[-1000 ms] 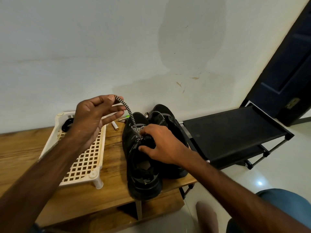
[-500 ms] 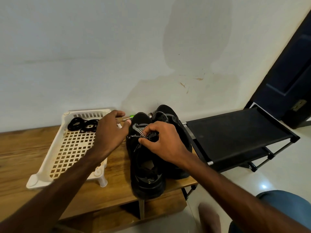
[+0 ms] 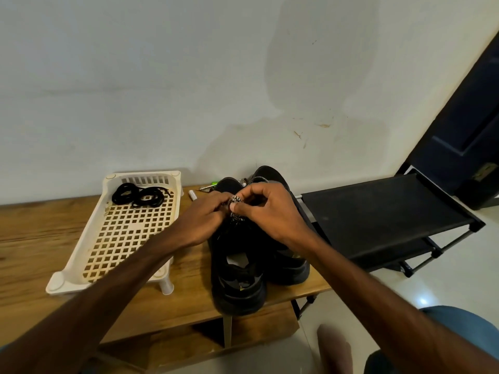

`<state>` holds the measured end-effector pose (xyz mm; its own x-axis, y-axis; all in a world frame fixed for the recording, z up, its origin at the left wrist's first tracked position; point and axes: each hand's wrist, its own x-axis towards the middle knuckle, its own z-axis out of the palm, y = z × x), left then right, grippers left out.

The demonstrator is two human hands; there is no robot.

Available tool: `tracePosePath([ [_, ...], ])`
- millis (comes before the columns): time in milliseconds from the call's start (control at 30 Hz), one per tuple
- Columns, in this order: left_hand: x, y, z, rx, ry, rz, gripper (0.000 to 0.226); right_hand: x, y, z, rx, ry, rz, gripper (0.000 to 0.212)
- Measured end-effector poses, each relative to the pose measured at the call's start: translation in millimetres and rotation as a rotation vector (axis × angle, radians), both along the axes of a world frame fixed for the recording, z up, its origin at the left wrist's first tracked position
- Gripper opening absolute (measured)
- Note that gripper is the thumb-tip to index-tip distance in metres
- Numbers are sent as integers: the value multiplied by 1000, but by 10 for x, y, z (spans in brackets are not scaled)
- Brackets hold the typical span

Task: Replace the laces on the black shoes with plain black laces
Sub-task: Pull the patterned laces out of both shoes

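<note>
Two hands meet over the tongue of the nearer shoe (image 3: pixel 237 287). The right hand (image 3: pixel 272 211) pinches a loop of speckled black-and-white lace (image 3: pixel 235 209) between thumb and forefinger, its other fingers curled in behind. The left hand (image 3: pixel 205 220) comes in from the other side with its fingers bent onto the same lace, though its fingertips are partly hidden by the knuckles. Below the pinch the lace runs down into the eyelets.

The far shoe (image 3: pixel 291 265) stands touching the first one on its right side, both toes toward the wall (image 3: pixel 162 90). More speckled lace shows near its toe.

The pair sits at the right end of a wooden bench (image 3: pixel 32 233). To their left stands a cream plastic tray (image 3: pixel 83 233) on short legs, with the plain black laces (image 3: pixel 140 195) coiled in its far end. Between the tray and the shoes, close to the wall, lie a small white cylinder (image 3: pixel 192 195) and a green-handled tool (image 3: pixel 209 186).

Beside the bench on the right stands a black rack (image 3: pixel 378 217), with a dark door (image 3: pixel 472 117) behind it. A blue-clad knee (image 3: pixel 459 327) shows at the lower right above the pale floor (image 3: pixel 472 279).
</note>
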<state>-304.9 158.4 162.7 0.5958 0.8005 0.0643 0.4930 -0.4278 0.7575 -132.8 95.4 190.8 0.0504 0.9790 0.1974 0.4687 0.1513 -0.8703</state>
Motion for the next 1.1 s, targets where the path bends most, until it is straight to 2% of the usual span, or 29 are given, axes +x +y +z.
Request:
tracePosePath([
  [133, -66, 92, 27, -141, -45, 56, 37, 78, 37, 218, -17, 279, 21, 3],
  [233, -67, 75, 43, -129, -19, 10, 35, 227, 78, 446, 9, 511, 58, 7],
  [300, -36, 58, 60, -130, 9, 17, 37, 344, 97, 538, 56, 600, 34, 9],
  [367, -29, 26, 65, -98, 21, 33, 39, 406, 109, 506, 89, 548, -26, 4],
  [433, -50, -28, 59, -13, -1, 15, 31, 419, 126, 387, 78, 439, -111, 7],
  [500, -87, -64, 29, 53, -13, -6, 28, 428, 151, 252, 6, 244, -214, 20],
  [600, -135, -95, -2, 106, -15, -19, 30, 407, 102, 80, -87, -162, -281, 49],
  [667, -141, -106, -13, 117, -39, -10, 28, 334, 14, 12, 1, -343, -201, 44],
  [767, -104, -119, -20, 127, -60, 28, 20, 205, -90, -45, -16, -365, 43, 23],
  [900, -55, -93, -10, 87, -47, 65, 13, 122, -94, -141, -27, -381, 55, 27],
  [1100, -15, -120, -32, -63, -69, 76, 16, 178, -31, -115, -82, -160, 138, 38],
])
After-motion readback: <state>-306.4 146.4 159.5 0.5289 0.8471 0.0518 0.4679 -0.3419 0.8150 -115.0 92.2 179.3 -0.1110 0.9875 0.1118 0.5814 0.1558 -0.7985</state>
